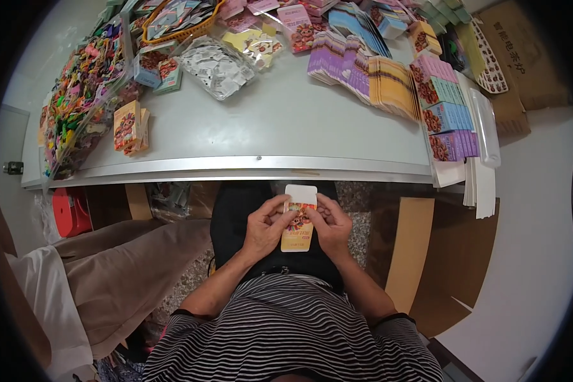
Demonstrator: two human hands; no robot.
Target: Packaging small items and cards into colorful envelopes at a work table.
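Over my lap, just short of the table's front edge, I hold a small yellow carton (295,239) with a printed picture on its front. Its white end flap (301,190) sticks out at the far end. My left hand (263,227) grips the left side with thumb on the front face, and my right hand (333,227) grips the right side the same way. The fingertips behind the carton are hidden. I cannot tell whether anything is inside it.
On the table (204,137) stand a few yellow boxes (128,129), a bag of colourful small figures (86,95) and a bag of white packets (216,67). Rows of flat purple and orange cartons (388,83) lie right, beside stacked boxes (442,114). Another person's legs (140,261) are at left.
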